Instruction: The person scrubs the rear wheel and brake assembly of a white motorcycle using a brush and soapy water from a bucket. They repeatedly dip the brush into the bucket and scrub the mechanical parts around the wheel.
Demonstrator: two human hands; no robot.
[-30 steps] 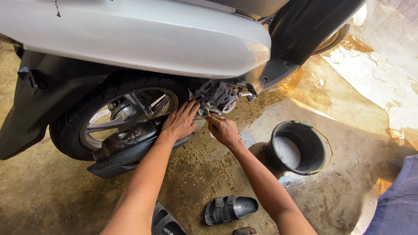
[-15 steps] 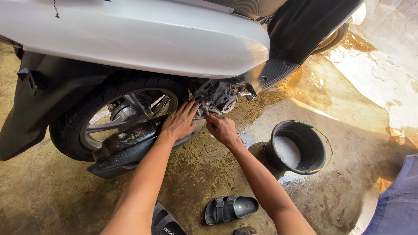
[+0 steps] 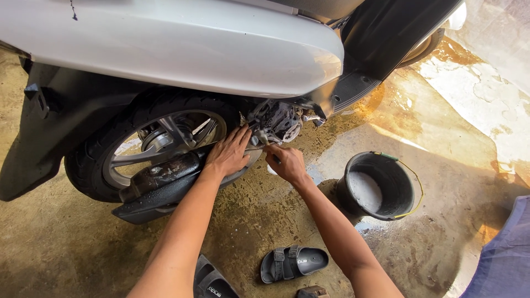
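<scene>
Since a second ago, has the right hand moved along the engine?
No. The right hand sits at the same spot under the engine casing, same gap to the bucket.

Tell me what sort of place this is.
Probably a scooter wash or repair spot: wet, stained concrete floor, black bucket of sudsy water, both hands at the engine beside the rear wheel.

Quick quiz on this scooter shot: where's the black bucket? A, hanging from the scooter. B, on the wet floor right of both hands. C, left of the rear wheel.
B: the black bucket stands on the wet floor, right of the right hand and left hand.
</scene>
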